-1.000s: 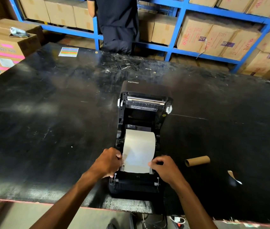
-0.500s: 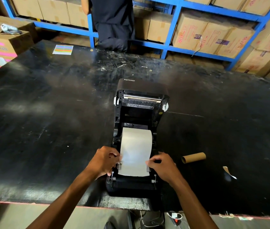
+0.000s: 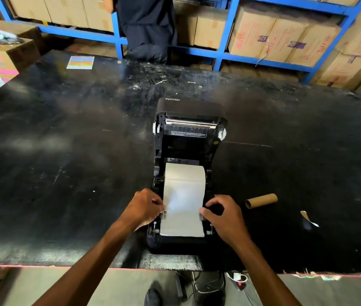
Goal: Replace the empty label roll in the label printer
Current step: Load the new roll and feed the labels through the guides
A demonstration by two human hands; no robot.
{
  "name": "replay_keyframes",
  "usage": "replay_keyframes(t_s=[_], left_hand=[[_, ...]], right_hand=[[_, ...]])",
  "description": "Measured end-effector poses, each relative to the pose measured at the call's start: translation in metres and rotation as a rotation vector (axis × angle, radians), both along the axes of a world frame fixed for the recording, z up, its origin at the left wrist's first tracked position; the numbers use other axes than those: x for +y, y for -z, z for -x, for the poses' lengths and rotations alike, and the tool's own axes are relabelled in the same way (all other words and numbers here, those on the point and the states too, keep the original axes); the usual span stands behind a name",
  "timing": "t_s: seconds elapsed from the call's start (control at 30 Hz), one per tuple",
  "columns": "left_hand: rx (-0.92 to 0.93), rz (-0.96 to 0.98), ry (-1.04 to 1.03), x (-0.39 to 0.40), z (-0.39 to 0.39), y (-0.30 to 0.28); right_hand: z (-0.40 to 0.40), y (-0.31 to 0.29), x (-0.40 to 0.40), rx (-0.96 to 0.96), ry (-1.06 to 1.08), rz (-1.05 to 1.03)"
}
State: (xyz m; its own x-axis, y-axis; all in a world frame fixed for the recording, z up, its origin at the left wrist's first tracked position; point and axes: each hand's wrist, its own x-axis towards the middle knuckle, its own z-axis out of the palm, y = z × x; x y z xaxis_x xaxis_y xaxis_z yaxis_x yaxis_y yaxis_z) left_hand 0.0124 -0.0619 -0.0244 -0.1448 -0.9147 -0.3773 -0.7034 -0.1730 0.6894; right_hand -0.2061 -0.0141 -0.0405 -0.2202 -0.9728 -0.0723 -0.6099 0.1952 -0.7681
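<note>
Feeding the new label roll [image 3: 184, 173], seated in the open label printer [image 3: 188, 177]: left hand [image 3: 144, 208] and right hand [image 3: 223, 214] pinch the paper's edges at the side guides. The empty core [image 3: 261, 200] lies discarded on the scuffed black bench [image 3: 64, 162]. Lid closure apparently remains. Blue shelving [image 3: 226, 56] of cartons stands behind, with another person.

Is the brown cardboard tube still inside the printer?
No, the cardboard tube lies on the black table, to the right of the open printer.
</note>
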Motion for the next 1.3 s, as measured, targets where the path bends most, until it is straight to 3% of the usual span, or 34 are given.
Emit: replay_keyframes(t_s=[0.17, 0.33, 0.43, 0.53, 0.63, 0.73, 0.97, 1.3], left_hand=[[-0.019, 0.013, -0.033, -0.002, 0.0, 0.005], [-0.033, 0.03, -0.026, -0.002, 0.002, 0.007], [-0.007, 0.074, -0.057, 0.006, 0.002, 0.006], [-0.022, 0.318, -0.071, 0.028, -0.003, 0.007], [0.007, 0.387, 0.184, 0.055, -0.009, 0.004], [-0.137, 0.476, 0.365, 0.072, -0.008, 0.008], [-0.203, 0.647, 0.277, 0.107, -0.008, 0.004], [-0.182, 0.693, 0.216, 0.155, -0.006, 0.009]], right_hand=[[-0.002, 0.0, 0.024, 0.061, -0.128, 0.083], [-0.009, 0.013, 0.041, 0.223, -0.42, 0.154], [-0.012, 0.017, 0.04, 0.21, -0.375, 0.229], [-0.013, 0.019, 0.039, 0.206, -0.339, 0.269], [-0.014, 0.021, 0.044, 0.216, -0.351, 0.27], [-0.014, 0.019, 0.053, 0.219, -0.35, 0.314], [-0.019, 0.007, 0.078, 0.213, -0.394, 0.368], [-0.017, 0.0, 0.116, 0.242, -0.434, 0.411]])
